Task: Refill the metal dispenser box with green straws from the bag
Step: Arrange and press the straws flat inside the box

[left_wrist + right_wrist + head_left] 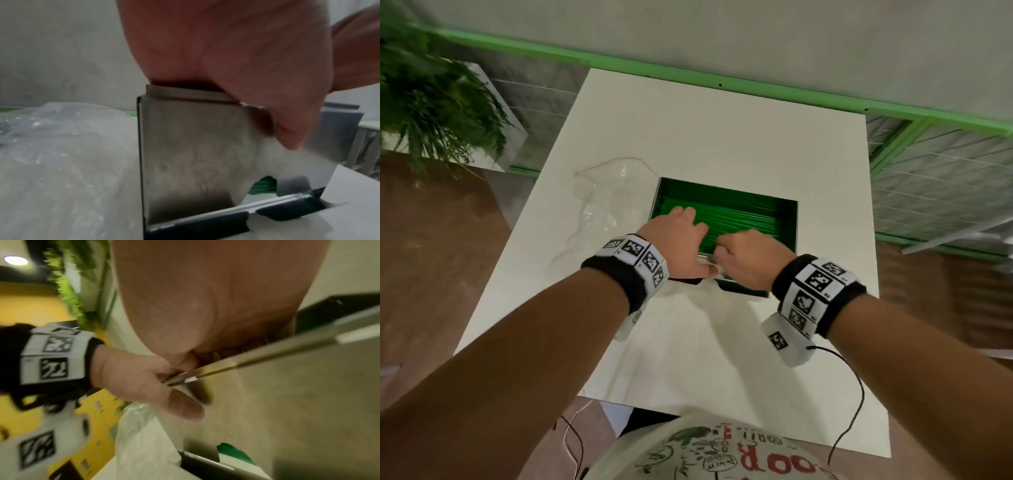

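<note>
Two hands at the open metal dispenser box (789, 219), steadying it on the white table (722, 144).
Green straws (736, 216) already fill the box; the emptied bag (599, 209) lies just left of it. Left hand (674, 240) grips the near wall, thumb outside. Right hand (750, 257) curls over the near rim, apparently bracing.

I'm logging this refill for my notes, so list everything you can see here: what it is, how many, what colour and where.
metal dispenser box: one, steel, middle of the table, top open
green straws: many, green, lying inside the box
plastic bag: one, clear with a red strip, looks empty, on the table left of the box
table: one, white
plant: one, green, far left
left hand: fingers over the box's near rim, thumb on its front
right hand: curled at the near rim beside the left
</note>
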A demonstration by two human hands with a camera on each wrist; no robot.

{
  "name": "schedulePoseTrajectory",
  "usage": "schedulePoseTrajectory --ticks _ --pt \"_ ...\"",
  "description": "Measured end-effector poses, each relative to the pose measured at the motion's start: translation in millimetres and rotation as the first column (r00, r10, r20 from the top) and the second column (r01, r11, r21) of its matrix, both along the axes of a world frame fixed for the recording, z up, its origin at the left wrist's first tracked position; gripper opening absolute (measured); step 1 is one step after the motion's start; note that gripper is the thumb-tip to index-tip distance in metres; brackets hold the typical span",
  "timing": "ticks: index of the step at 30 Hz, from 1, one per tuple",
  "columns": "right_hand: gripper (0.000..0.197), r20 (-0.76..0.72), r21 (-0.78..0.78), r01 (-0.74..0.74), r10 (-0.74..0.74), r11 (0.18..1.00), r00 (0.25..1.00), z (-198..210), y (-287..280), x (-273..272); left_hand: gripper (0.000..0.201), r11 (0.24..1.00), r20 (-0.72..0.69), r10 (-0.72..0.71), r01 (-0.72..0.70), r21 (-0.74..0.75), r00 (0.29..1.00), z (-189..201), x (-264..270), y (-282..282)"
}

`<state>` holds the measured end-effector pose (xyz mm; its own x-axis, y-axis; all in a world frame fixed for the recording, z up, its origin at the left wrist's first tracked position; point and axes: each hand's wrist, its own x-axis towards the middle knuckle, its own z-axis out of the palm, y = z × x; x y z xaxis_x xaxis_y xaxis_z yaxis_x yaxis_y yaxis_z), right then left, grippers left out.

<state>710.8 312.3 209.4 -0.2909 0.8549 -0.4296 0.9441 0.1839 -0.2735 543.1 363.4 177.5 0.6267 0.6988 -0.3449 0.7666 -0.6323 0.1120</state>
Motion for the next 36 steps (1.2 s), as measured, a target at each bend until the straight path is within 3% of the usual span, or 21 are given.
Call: schedulePoseTrajectory --ticks 2,3,7,8,11,15,20,25,28,30,33,36 --pt "0.039 -0.044 -0.177 0.078 -0.087 0.981 0.995 -1.2 12.7 -0.2 0.073 1.0 0.032 0.004 -0.005 0.021 0.999 -2.4 1.2 2.0" --pt "0.042 -0.05 -0.191 0.098 -0.109 0.977 0.993 -2.9 18.5 1.7 0.071 0.999 0.059 0.006 -0.008 0.038 0.998 -3.6 1.0 1.4" --pt "0.029 -0.067 0.058 0.169 -0.165 0.984 0.984 -7.9 36.1 8.0 0.068 0.993 0.134 0.013 -0.028 0.116 0.991 -9.2 -1.1 -1.3" --pt "0.034 -0.023 0.068 0.165 -0.163 0.984 0.986 -9.3 39.1 6.4 0.072 0.991 0.138 0.012 -0.03 0.129 0.99 -10.2 -1.7 -1.7" --pt "0.065 0.177 -0.093 0.122 -0.104 0.988 0.979 -15.5 48.8 1.3 0.087 0.988 0.144 0.003 -0.025 0.149 0.99 -11.1 -0.9 0.3" --pt "0.064 0.121 -0.245 0.092 -0.064 0.965 0.991 -21.5 56.2 -3.9 0.1 0.991 0.129 0.024 -0.041 0.127 0.991 -12.7 0.9 0.9" --pt "0.073 0.191 -0.218 0.123 -0.081 0.968 0.978 -21.9 60.8 2.4 0.107 0.993 0.087 0.055 -0.064 0.098 0.995 -14.1 3.0 0.7" --pt "0.057 0.156 -0.25 0.042 -0.003 0.967 0.988 -16.0 62.4 0.1 0.099 0.996 0.07 0.059 -0.064 0.068 0.996 -14.9 4.3 1.0" --pt "0.059 0.118 -0.325 0.097 -0.061 0.941 0.991 -1.7 68.5 5.4 0.094 0.997 0.057 0.038 -0.042 0.065 0.998 -12.3 4.7 2.4" --pt "0.057 0.1 -0.297 0.14 -0.115 0.945 0.988 11.6 72.4 8.7 0.092 0.997 0.038 0.026 -0.029 0.069 0.999 -12.9 4.6 2.8" --pt "0.022 -0.009 -0.248 0.26 -0.271 0.933 0.963 21.5 71.6 7.1 0.092 0.997 0.023 0.011 -0.013 0.07 1.0 -14.6 4.7 3.2" --pt "0.022 0.066 -0.477 0.281 -0.285 0.833 0.956 15.3 64.1 -6.9 0.097 0.999 0.012 0.019 -0.019 0.051 1.0 -14.2 4.8 4.2"
